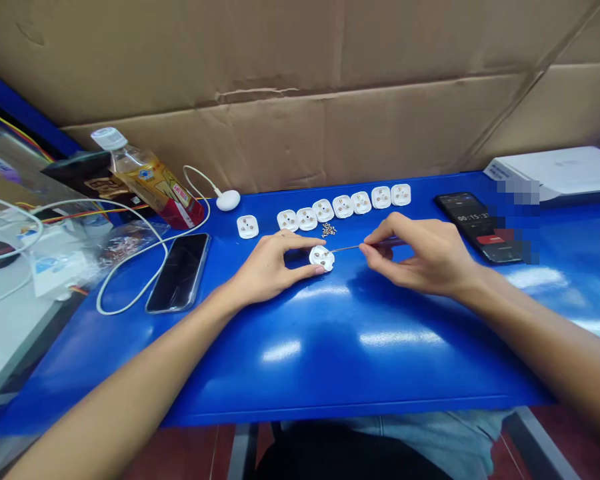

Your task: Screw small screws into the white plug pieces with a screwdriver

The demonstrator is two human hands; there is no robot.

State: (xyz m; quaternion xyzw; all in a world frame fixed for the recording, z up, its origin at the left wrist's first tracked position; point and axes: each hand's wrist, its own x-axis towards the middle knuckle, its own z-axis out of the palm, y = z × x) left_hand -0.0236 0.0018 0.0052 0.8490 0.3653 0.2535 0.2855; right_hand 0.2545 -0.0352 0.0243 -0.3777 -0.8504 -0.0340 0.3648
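Observation:
My left hand (275, 265) pinches a small white plastic plug part (322, 259) with metal terminals between thumb and forefinger, over the blue tabletop. From the right, my right hand (415, 257) holds a thin screwdriver (346, 249) almost level, its tip at one of the terminals. The screwdriver's handle is mostly hidden by the fingers. Just behind the held part lies a small heap of screws (329, 230). Several similar white parts stand in a row behind it, among them one part (343, 207) in the middle and a separate one (247, 227) at the left.
At left are a dark-screened phone (179, 273), a white cable (125, 308), a drink bottle (153, 180) and a round white device (228, 200). A phone showing a timer (473, 217) and a white box (560, 170) sit at right. Cardboard (290, 133) backs the table (330, 373).

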